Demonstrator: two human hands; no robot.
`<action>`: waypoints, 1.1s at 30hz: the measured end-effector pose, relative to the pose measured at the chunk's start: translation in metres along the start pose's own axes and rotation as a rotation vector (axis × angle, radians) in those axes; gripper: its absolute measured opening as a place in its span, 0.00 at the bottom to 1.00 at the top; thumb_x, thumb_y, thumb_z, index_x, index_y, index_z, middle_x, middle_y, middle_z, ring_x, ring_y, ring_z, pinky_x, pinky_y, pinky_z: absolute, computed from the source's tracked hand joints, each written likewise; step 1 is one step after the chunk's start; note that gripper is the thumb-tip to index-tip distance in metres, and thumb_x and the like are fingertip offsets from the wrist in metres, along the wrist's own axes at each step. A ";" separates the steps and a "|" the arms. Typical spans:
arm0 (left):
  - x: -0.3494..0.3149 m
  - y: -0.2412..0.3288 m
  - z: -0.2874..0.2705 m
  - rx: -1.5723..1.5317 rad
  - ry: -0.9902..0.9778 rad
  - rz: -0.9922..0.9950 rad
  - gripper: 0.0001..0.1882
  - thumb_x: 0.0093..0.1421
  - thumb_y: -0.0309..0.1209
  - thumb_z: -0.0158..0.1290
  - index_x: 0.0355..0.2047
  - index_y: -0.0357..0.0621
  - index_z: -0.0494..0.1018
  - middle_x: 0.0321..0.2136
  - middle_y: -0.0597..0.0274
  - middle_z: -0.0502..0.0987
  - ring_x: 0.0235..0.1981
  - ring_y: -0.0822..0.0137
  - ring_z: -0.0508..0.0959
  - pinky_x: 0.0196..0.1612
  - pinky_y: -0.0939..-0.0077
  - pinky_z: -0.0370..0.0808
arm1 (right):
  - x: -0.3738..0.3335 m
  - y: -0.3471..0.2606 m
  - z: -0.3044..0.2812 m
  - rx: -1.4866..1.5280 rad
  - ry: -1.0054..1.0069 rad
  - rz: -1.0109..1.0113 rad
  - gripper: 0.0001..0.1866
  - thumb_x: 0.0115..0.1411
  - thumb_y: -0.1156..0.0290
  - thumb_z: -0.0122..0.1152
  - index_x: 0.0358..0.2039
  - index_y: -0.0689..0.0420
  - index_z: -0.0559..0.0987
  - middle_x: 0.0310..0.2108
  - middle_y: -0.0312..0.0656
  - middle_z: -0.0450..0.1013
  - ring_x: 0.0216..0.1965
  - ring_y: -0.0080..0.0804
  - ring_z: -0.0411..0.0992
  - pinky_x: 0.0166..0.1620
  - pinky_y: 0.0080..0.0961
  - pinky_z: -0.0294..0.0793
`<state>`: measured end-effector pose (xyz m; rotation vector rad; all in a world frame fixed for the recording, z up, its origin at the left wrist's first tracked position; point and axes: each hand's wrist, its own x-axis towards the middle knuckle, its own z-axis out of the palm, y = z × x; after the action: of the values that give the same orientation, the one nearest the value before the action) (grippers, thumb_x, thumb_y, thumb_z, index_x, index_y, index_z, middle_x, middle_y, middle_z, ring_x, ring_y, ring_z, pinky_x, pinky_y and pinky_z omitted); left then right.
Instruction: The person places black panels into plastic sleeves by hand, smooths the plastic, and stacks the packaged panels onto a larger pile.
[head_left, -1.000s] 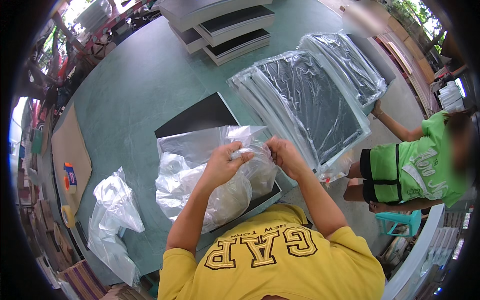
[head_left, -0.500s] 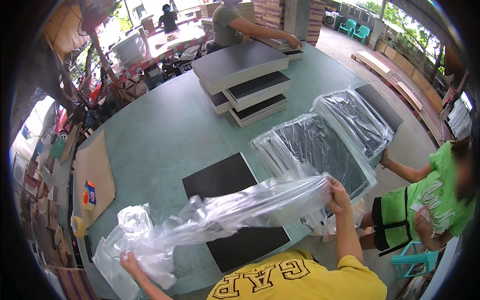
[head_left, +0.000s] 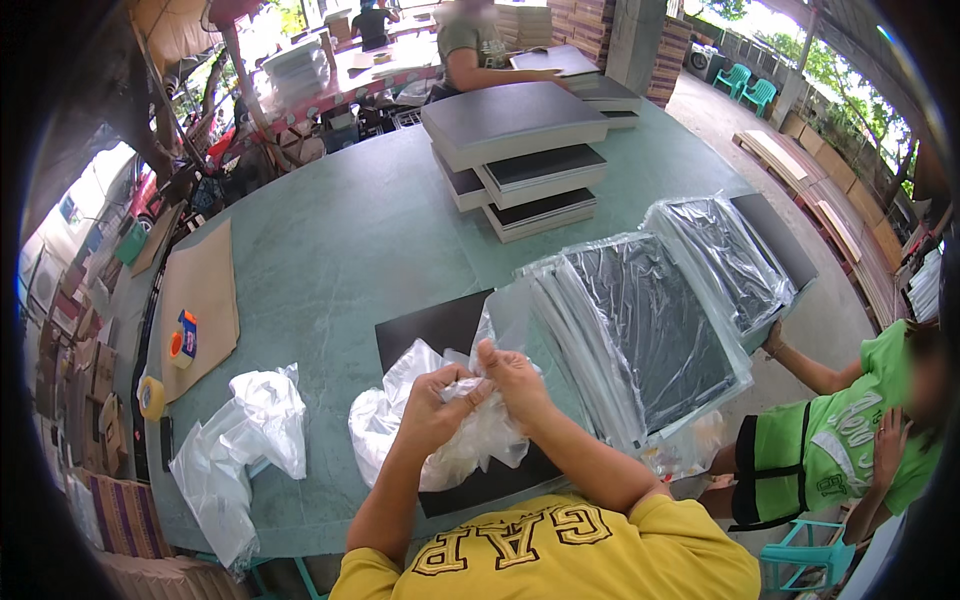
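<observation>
A bunched clear plastic bag [head_left: 395, 405] is pinched between my two hands, over a black board [head_left: 425, 330] lying on the green table. My left hand [head_left: 438, 408] has its fingers closed on the gathered plastic. Close beside it my right hand [head_left: 515, 385] grips the bag's edge, thumb up. The bag covers the middle of the board. More clear plastic bags [head_left: 250, 425] lie crumpled to the left. To the right are plastic-wrapped black boards [head_left: 650, 320], side by side.
A stack of dark-topped boards [head_left: 515, 125] stands at the far middle, with a person behind it. Brown paper [head_left: 200, 300], an orange tape dispenser [head_left: 183, 340] and a tape roll [head_left: 152, 397] lie at left. A person in green [head_left: 850, 440] stands at right, a hand at the wrapped boards.
My hands have come together from wide apart, and the stretched plastic bag is now bunched between them. My left hand has left the loose bags. The far person now holds a board.
</observation>
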<state>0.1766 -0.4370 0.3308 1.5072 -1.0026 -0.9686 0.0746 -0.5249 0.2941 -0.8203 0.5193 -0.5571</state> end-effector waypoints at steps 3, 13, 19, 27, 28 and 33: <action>0.002 -0.037 -0.031 0.129 0.093 0.058 0.10 0.48 0.32 0.57 0.24 0.36 0.72 0.19 0.66 0.72 0.22 0.77 0.67 0.25 0.78 0.66 | -0.007 -0.020 -0.026 0.188 0.131 -0.019 0.19 0.52 0.51 0.55 0.23 0.58 0.74 0.18 0.33 0.70 0.18 0.22 0.68 0.21 0.18 0.67; 0.011 0.011 -0.036 0.341 0.030 0.280 0.10 0.49 0.31 0.55 0.24 0.36 0.72 0.17 0.59 0.71 0.20 0.72 0.68 0.24 0.78 0.65 | 0.002 -0.026 -0.021 -0.485 -0.137 -0.128 0.15 0.54 0.59 0.55 0.22 0.58 0.74 0.20 0.35 0.71 0.21 0.19 0.68 0.25 0.17 0.68; 0.005 -0.045 -0.066 0.420 0.220 0.159 0.10 0.47 0.31 0.55 0.27 0.36 0.73 0.21 0.54 0.74 0.24 0.67 0.74 0.29 0.73 0.70 | 0.001 -0.039 -0.035 0.240 -0.047 -0.174 0.16 0.55 0.57 0.53 0.26 0.59 0.74 0.23 0.35 0.71 0.21 0.20 0.69 0.25 0.17 0.70; 0.007 0.030 -0.050 0.400 0.032 0.248 0.10 0.48 0.33 0.56 0.25 0.37 0.73 0.17 0.59 0.72 0.20 0.72 0.69 0.26 0.79 0.66 | 0.000 -0.027 -0.015 -0.427 -0.030 -0.128 0.12 0.53 0.64 0.58 0.28 0.60 0.73 0.23 0.34 0.70 0.24 0.18 0.67 0.29 0.17 0.67; 0.011 0.027 -0.032 0.384 -0.111 0.313 0.10 0.49 0.33 0.56 0.25 0.37 0.72 0.17 0.61 0.72 0.21 0.73 0.68 0.27 0.80 0.65 | 0.000 -0.017 0.001 -0.299 0.034 -0.143 0.12 0.53 0.62 0.58 0.28 0.59 0.73 0.23 0.33 0.69 0.24 0.18 0.66 0.29 0.17 0.67; 0.013 -0.006 -0.038 0.287 -0.060 0.204 0.07 0.51 0.29 0.54 0.23 0.37 0.72 0.16 0.70 0.68 0.22 0.80 0.65 0.25 0.84 0.63 | 0.000 -0.023 -0.002 0.043 0.129 -0.089 0.16 0.53 0.54 0.56 0.25 0.55 0.72 0.18 0.30 0.67 0.20 0.17 0.65 0.25 0.16 0.65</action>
<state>0.2173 -0.4368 0.3290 1.5769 -1.3561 -0.7520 0.0673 -0.5389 0.3116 -0.7722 0.5890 -0.7044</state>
